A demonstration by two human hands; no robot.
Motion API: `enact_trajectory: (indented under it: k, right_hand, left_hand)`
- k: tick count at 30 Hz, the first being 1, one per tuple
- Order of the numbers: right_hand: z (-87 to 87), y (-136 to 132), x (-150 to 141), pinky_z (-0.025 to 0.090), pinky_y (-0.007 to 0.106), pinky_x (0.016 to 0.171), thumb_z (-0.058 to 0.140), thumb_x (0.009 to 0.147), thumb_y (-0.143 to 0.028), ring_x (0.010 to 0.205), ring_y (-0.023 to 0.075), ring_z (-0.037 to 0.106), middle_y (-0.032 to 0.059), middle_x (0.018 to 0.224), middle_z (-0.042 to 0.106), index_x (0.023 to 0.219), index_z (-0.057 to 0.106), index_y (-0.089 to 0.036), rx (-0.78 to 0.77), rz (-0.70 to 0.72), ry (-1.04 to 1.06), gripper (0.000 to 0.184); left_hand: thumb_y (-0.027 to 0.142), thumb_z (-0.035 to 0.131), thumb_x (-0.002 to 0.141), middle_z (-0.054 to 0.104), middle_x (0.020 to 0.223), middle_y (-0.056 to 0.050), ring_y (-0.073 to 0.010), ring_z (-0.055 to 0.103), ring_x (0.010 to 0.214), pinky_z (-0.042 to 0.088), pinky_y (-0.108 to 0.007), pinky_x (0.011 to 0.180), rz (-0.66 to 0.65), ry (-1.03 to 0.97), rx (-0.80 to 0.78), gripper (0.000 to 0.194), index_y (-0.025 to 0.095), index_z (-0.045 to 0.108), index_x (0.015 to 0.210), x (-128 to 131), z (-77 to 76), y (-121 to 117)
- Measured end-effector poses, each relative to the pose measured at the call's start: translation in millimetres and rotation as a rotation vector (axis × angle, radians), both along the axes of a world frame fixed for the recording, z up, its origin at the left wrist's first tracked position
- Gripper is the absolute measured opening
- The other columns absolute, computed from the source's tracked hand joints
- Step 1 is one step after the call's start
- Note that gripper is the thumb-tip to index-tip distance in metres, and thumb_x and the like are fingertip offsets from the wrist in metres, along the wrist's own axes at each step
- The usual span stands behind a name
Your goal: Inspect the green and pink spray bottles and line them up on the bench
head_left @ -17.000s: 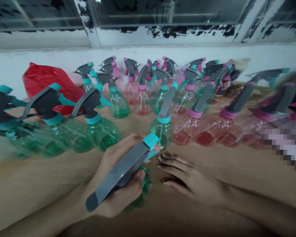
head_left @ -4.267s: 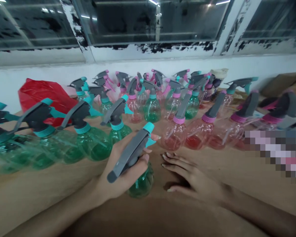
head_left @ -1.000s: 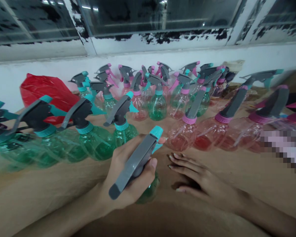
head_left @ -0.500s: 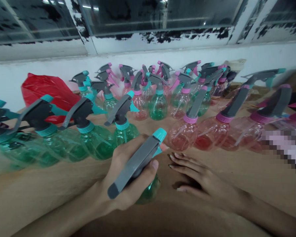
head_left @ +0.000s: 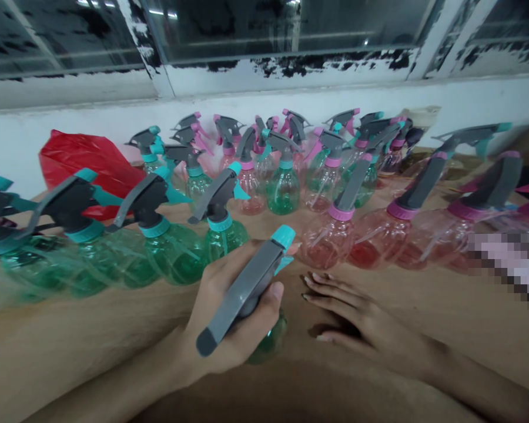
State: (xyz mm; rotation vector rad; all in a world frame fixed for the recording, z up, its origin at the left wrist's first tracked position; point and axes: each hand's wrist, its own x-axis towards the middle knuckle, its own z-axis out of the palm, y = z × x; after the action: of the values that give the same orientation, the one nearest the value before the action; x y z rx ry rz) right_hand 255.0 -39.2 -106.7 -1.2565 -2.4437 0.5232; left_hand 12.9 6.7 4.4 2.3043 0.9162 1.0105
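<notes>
A green spray bottle [head_left: 271, 341] stands close in front of me, its grey sprayer head tipped with a turquoise nozzle. My left hand [head_left: 229, 305] is wrapped round the neck and trigger of that sprayer; the fingers on the far side are mostly hidden. Most of the bottle's body is covered by the hand. To its right, my right hand [head_left: 357, 311] lies palm down on the brown table [head_left: 423, 317], fingers stretched out and holding nothing. Just beyond the right fingertips is a pink spray bottle [head_left: 324, 244] with a pink collar.
Green spray bottles [head_left: 176, 252] line up on the left, pink ones [head_left: 381, 238] on the right. Behind them several mixed bottles [head_left: 283, 188] crowd toward the white wall [head_left: 326, 94]. A red plastic bag [head_left: 86, 164] sits at the back left. A pixelated patch covers something at the right edge.
The sprayer head in my left hand has shifted very slightly, its nozzle a little left and its rear end a little right. My right hand has stayed still.
</notes>
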Motion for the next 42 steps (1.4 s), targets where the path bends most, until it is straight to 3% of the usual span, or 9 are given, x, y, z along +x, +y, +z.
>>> enact_trajectory:
  k: [33, 42]
  right_hand:
    - [-0.5, 0.4, 0.1, 0.030, 0.046, 0.113, 0.054, 0.090, -0.044, 0.138, 0.0230, 0.032, 0.0032, 0.148, 0.039, 0.137, 0.045, -0.027, 0.010, 0.018, 0.041, 0.051]
    - [-2.2, 1.1, 1.0, 0.031, 0.046, 0.113, 0.055, 0.090, -0.044, 0.138, 0.0236, 0.032, 0.0031, 0.148, 0.040, 0.138, 0.044, -0.028, 0.018, 0.017, 0.050, 0.052]
  left_hand:
    - [0.016, 0.050, 0.082, 0.059, 0.080, -0.001, -0.0138, 0.058, 0.065, 0.053, -0.029, 0.069, -0.008, -0.023, -0.040, 0.015, 0.022, 0.062, 0.088, 1.0, -0.5, -2.6]
    - [0.016, 0.050, 0.081, 0.062, 0.079, 0.000, -0.0160, 0.061, 0.066, 0.052, -0.030, 0.065, -0.017, -0.031, -0.012, 0.026, 0.024, 0.062, 0.103, -0.3, -2.5, -0.7]
